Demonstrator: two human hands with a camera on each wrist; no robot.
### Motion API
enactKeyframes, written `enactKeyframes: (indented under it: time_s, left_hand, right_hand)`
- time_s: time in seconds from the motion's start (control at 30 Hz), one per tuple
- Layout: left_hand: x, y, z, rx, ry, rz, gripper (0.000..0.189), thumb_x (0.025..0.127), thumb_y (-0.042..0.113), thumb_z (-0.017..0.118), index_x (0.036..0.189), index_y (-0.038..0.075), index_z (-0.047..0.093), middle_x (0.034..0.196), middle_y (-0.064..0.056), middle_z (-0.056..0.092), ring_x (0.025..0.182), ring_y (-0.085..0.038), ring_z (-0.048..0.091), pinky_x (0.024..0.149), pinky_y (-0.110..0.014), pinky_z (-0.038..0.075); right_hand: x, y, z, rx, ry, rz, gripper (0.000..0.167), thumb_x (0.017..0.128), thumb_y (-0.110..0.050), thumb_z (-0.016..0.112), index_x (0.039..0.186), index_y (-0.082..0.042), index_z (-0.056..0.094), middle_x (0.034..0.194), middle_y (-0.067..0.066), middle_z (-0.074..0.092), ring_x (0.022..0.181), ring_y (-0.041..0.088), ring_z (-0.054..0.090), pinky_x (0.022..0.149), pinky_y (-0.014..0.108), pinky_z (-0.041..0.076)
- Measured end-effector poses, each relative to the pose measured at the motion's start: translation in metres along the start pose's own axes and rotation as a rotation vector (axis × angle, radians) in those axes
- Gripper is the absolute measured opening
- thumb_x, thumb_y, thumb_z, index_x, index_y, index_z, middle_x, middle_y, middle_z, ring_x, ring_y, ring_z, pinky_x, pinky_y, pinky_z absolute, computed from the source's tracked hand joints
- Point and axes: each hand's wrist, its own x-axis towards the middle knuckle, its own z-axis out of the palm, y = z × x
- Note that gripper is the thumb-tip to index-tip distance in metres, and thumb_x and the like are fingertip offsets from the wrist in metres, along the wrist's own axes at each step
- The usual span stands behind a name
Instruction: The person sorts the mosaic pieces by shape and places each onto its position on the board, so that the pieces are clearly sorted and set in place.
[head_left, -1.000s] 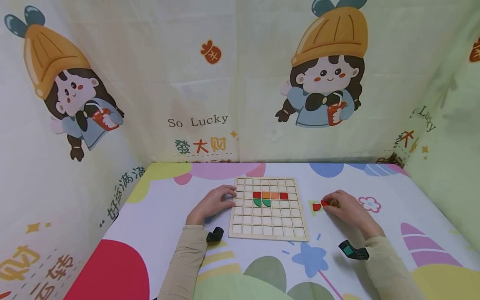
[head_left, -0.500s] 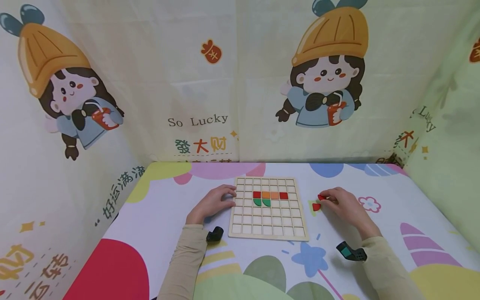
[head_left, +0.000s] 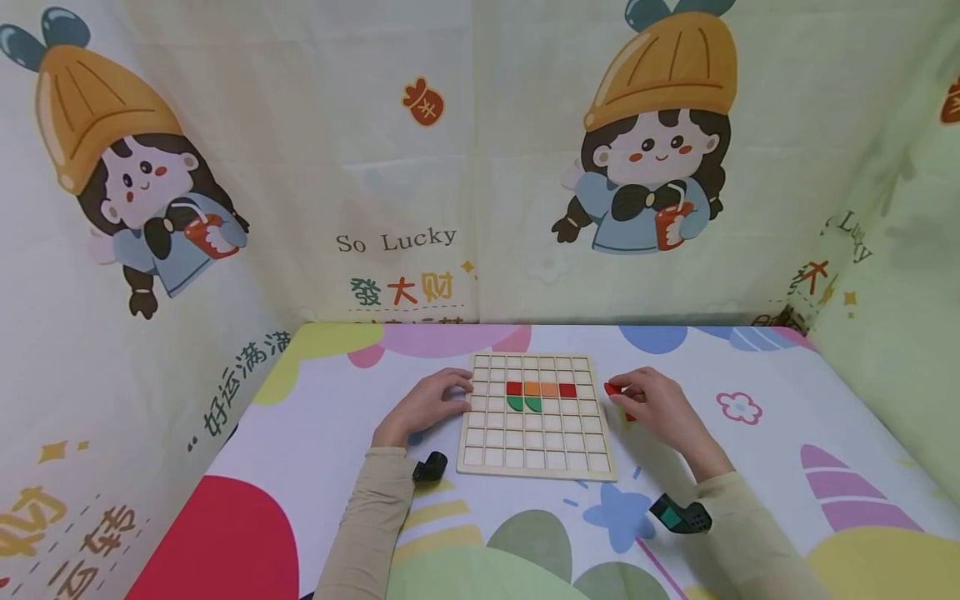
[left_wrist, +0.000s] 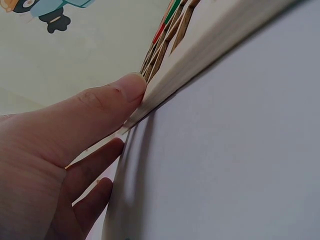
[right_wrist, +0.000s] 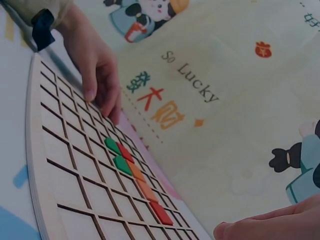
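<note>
A square wooden grid board lies on the table. My left hand rests at its left edge; in the left wrist view the thumb touches the board's side. Just off the board's right edge, my right hand pinches a small red piece between thumb and fingertips. Another red piece shows partly from under that hand. One row of the grid holds a red square, two orange squares and a second red square. Two green rounded pieces sit in the row below.
The table is covered by a printed cloth with coloured shapes. A patterned curtain hangs behind the table's back edge and along both sides. Each wrist carries a small black camera.
My right hand has lifted the red piece from beside the other one and brought it left to the board's right edge. The left hand has stayed at the board's left edge.
</note>
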Motion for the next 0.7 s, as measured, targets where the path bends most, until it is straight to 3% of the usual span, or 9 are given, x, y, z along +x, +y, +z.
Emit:
enactKeyframes:
  time_s: [0.43, 0.7]
  left_hand:
    - [0.001, 0.000, 0.000, 0.002, -0.004, -0.013, 0.025, 0.088, 0.018, 0.074, 0.110, 0.007, 0.069, 0.138, -0.005, 0.055, 0.133, -0.025, 0.046, 0.113, -0.041, 0.034]
    - [0.000, 0.001, 0.000, -0.001, -0.003, -0.018, 0.024, 0.088, 0.018, 0.074, 0.109, 0.008, 0.069, 0.138, -0.004, 0.056, 0.133, -0.024, 0.045, 0.113, -0.040, 0.034]
  right_hand:
    - [0.015, -0.021, 0.012, 0.042, -0.040, -0.042, 0.022, 0.086, -0.005, 0.073, 0.107, 0.001, 0.071, 0.104, 0.016, 0.063, 0.086, 0.026, 0.065, 0.077, 0.043, 0.059]
    - [0.025, -0.032, 0.021, 0.063, -0.080, -0.028, 0.022, 0.087, -0.005, 0.072, 0.109, 0.002, 0.071, 0.102, 0.014, 0.063, 0.086, 0.024, 0.065, 0.078, 0.042, 0.057]
